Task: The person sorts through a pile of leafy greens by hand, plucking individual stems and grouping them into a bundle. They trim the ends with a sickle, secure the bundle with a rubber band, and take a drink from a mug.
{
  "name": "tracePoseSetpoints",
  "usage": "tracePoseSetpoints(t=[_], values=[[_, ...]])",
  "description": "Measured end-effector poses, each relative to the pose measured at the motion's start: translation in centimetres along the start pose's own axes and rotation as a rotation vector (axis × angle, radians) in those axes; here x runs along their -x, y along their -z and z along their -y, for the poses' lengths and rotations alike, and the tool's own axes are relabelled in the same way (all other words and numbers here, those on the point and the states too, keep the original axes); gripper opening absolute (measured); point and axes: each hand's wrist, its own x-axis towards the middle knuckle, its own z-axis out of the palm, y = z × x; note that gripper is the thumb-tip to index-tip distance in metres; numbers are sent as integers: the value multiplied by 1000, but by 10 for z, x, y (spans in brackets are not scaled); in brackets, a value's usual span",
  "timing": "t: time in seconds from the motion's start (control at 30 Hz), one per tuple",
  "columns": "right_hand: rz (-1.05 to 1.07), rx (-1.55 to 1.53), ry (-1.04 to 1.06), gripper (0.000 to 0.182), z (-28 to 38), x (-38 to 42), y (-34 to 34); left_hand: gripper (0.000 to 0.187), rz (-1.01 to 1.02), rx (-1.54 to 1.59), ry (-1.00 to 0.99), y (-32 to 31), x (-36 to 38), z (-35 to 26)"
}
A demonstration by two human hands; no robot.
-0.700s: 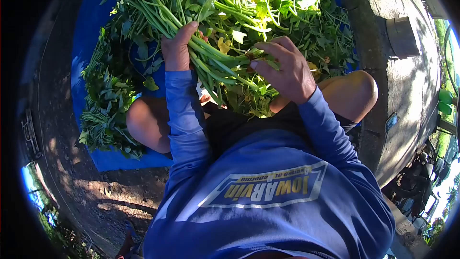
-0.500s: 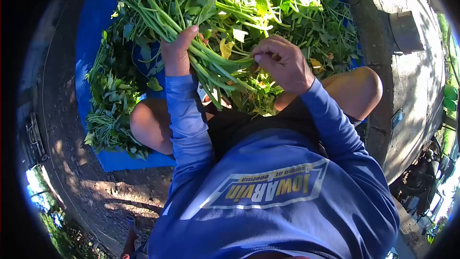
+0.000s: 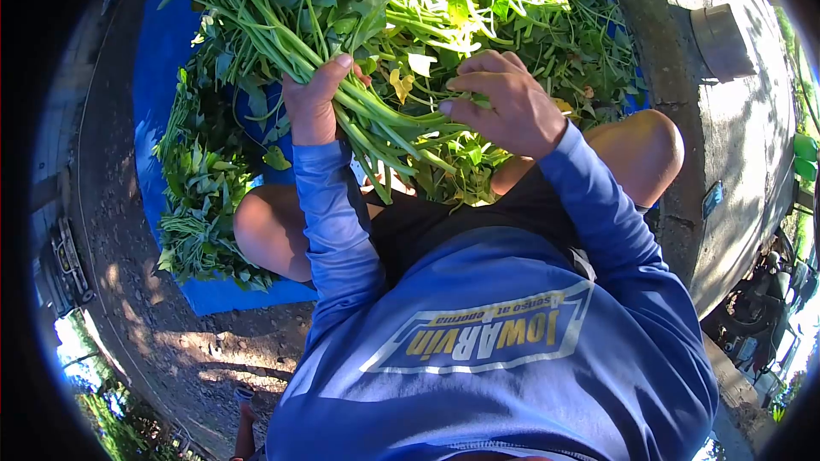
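My left hand [image 3: 314,104] is closed around a bunch of leafy greens [image 3: 286,44], thumb across the long green stems. The leaves fan out toward the top left, while the cut stem ends point down and right, over my lap. Just right of those ends is my right hand [image 3: 512,107], its thumb and fingers apart with nothing visible between them. Behind both hands spreads a large heap of loose greens [image 3: 581,43], some leaves yellowed. Part of the left fingers is hidden behind the stems.
A blue tarp [image 3: 154,51] lies under the greens. Tied-looking bunches [image 3: 201,205] rest along its left side. My bent knees [image 3: 272,230] flank the working space. To the right stand a concrete ledge [image 3: 743,162] and a grey block [image 3: 722,43]; a small phone-like object [image 3: 712,198] lies there.
My right hand has opened from a pinch at the stem ends and shifted slightly up and right. My left hand keeps hold of the bunch in about the same place.
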Motion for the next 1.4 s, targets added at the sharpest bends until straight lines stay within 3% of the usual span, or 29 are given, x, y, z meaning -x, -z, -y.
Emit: tracePoseSetpoints(t=[0.03, 0.13, 0.17, 0.3, 0.4, 0.43, 0.47, 0.53, 0.57, 0.6, 0.67, 0.7, 0.8, 0.87, 1.0, 1.1, 1.2, 1.37, 1.4], values=[[61, 80, 48, 23, -1, -6, -5, 30, 13, -55, -20, -4, 2, 0], [237, -418, -58, 25, -24, -21, -32, 31, 24, -82, -55, -6, 5, -3], [252, -525, -185, 31, -30, -19, -36, 32, 8, -77, -63, -2, 4, 0], [-272, -661, -602, 34, -36, 4, -54, 28, -95, -90, -153, -3, 3, 1], [-591, -1281, -1023, 29, -50, 24, -73, 36, -148, -22, -105, -7, 3, 1], [-347, -684, -908, 33, -82, 45, -88, 37, -178, -45, -113, -5, 0, 1], [-243, -260, -800, 36, -109, 56, -98, 40, -157, -81, -91, -3, 0, -2], [-373, 155, -615, 44, -117, 63, -100, 48, -124, -124, -261, 6, -11, 10], [-435, 102, -533, 48, -100, 52, -90, 55, -131, -172, -302, 0, -8, 8], [-377, -186, -520, 42, -63, 32, -64, 58, -140, -227, -300, -2, -5, 7], [-331, -367, -375, 21, -1, -8, -31, 59, -113, -147, -190, -13, 5, 3], [-363, -410, -294, 23, 21, -26, -24, 62, -184, -457, -203, -13, 3, 4], [-386, -493, -334, 38, 62, -81, -11, 66, -207, -629, -272, -21, 4, 18], [-465, -421, -272, 47, 67, -110, -14, 73, -218, -692, -286, -28, 11, 16], [-512, -705, -374, 47, 38, -141, -46, 86, -247, -752, -375, -23, 19, 22], [-630, -1042, -509, 42, 42, -134, -60, 89, -125, -625, -252, -19, 22, 19], [-829, -926, -407, 35, 19, -140, -92, 88, -67, -516, -185, -19, 24, 27], [-568, -1122, -447, 32, 31, -131, -54, 87, -78, -531, -158, -13, 27, 30], [-659, -1105, -417, 29, 30, -131, -57, 86, -104, -542, -177, -14, 27, 29]])
